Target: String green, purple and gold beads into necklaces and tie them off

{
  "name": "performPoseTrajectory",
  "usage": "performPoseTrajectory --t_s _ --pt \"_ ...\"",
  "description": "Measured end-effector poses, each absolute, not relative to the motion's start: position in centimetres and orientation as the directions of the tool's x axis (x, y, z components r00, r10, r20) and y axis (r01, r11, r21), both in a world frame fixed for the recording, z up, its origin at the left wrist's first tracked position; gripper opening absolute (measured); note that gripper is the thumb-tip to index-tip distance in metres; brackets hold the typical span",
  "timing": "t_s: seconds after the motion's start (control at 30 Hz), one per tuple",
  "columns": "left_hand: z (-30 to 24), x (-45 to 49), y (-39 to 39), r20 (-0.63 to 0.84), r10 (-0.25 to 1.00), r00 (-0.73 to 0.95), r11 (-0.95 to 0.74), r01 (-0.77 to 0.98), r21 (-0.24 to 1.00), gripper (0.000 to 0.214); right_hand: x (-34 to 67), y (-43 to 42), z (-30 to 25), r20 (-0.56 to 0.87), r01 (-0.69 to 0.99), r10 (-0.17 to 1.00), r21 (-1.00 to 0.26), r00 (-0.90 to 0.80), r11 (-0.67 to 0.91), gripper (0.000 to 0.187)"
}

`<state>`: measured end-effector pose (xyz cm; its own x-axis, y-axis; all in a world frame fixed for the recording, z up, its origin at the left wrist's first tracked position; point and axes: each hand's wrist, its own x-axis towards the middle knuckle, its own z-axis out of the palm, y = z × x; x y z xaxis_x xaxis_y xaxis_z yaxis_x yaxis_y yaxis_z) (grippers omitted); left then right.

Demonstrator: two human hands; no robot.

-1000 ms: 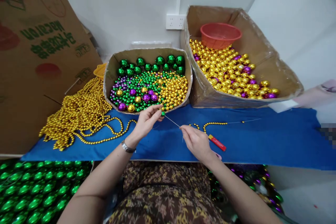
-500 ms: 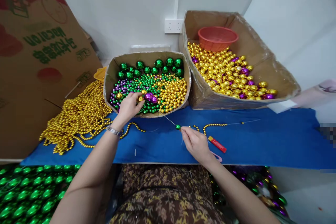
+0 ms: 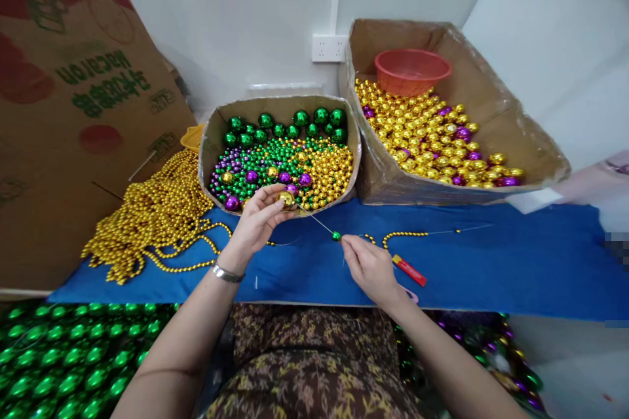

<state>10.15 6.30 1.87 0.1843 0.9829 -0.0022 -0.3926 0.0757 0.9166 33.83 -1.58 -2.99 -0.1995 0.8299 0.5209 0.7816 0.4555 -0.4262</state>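
Observation:
Over the front rim of the smaller cardboard box [image 3: 275, 105], my left hand [image 3: 256, 221] pinches a large shiny gold bead [image 3: 285, 199] between thumb and fingers. My right hand [image 3: 367, 267] is closed around the end of a thin needle [image 3: 320, 221], which points up and left, its tip close to the gold bead. A small green bead [image 3: 336, 236] sits on the needle just by my right fingertips. Inside the box lie small green, purple and gold beads, with several large green beads [image 3: 321, 116] along the back and a few large purple beads [image 3: 304, 179] on top.
A larger box [image 3: 521, 137] of gold and purple beads, holding a red basket [image 3: 413, 72], stands at right. Gold bead strands [image 3: 157, 216] heap at left beside a tall carton [image 3: 44, 209]. A red lighter-like item [image 3: 409, 270] lies on the blue cloth [image 3: 491, 262].
My left hand has come right and nearer me, out of the beads, now with a gold bead in its fingers. Purple and gold beads lie where it was. My right hand has hardly moved.

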Motion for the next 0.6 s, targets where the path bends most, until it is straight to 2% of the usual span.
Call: performPoseTrajectory --t_s 0.17,0.33,0.4,0.53,0.6 --pt "1.7 10.5 6.1 0.001 0.987 0.161 0.059 -0.365 0.929 0.033 33.9 -1.5 -3.1 0.524 0.787 0.823 -0.404 -0.217 0.465 0.026" --pt "1.1 11.7 5.1 0.068 0.980 0.188 -0.014 -0.277 0.961 0.037 33.5 -1.2 -3.5 0.544 0.787 0.812 -0.397 -0.213 0.472 0.024" --pt "0.7 12.0 4.6 0.061 0.981 0.184 -0.006 -0.286 0.958 0.038 33.4 -1.2 -3.5 0.538 0.758 0.818 -0.442 -0.203 0.479 0.024" --pt "0.0 12.3 4.0 -0.049 0.981 0.189 0.123 -0.399 0.909 0.037 33.3 -1.5 -3.2 0.431 0.637 0.875 -0.615 -0.221 0.464 0.021" --pt "-0.3 12.5 3.8 -0.044 0.988 0.151 0.101 -0.392 0.914 0.038 33.3 -1.6 -3.3 0.411 0.628 0.884 -0.634 -0.222 0.452 0.020"
